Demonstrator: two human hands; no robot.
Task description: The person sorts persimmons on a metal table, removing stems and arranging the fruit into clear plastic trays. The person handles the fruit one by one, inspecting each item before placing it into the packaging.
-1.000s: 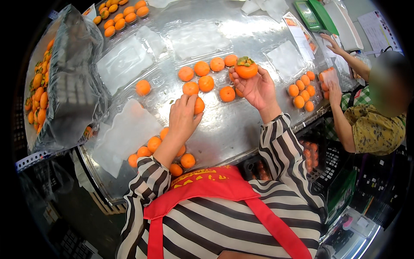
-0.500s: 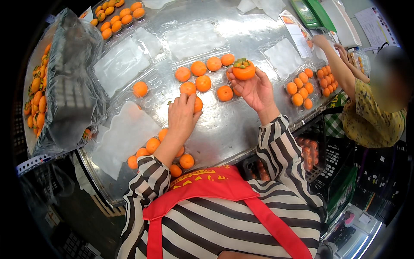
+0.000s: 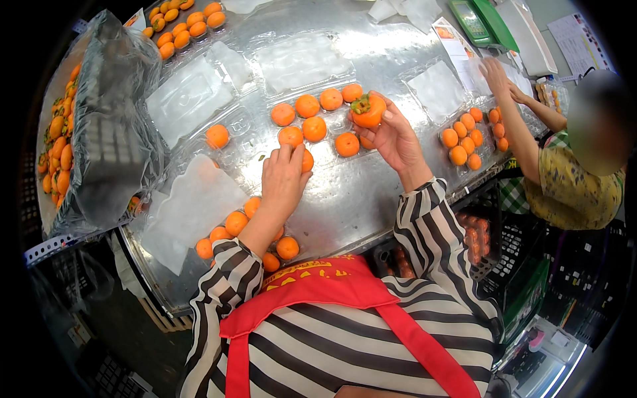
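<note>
Up off the table, my right hand [image 3: 399, 142] grips an orange persimmon [image 3: 369, 114] whose green leafy cap is turned toward the upper left. My left hand [image 3: 284, 178] is closed around another persimmon [image 3: 307, 161] at the near edge of a clear plastic tray. Several persimmons [image 3: 314, 129] sit in that tray, set in rows; my right hand partly hides the ones at its right end. Closer to me, by my left forearm, lies a group of loose persimmons [image 3: 236, 223], some covered by the arm.
A plastic-lined crate [image 3: 126, 132] of persimmons stands at the left. Clear trays with white liners [image 3: 302, 63] lie across the metal table [image 3: 332, 212]. Filled packs [image 3: 462, 136] sit at the right, beside a co-worker. A green scale [image 3: 474, 23] is at the far right.
My right hand has tipped its persimmon, so the leafy cap now faces more to the left. My left hand has hardly moved. The co-worker's hands have shifted at the right.
</note>
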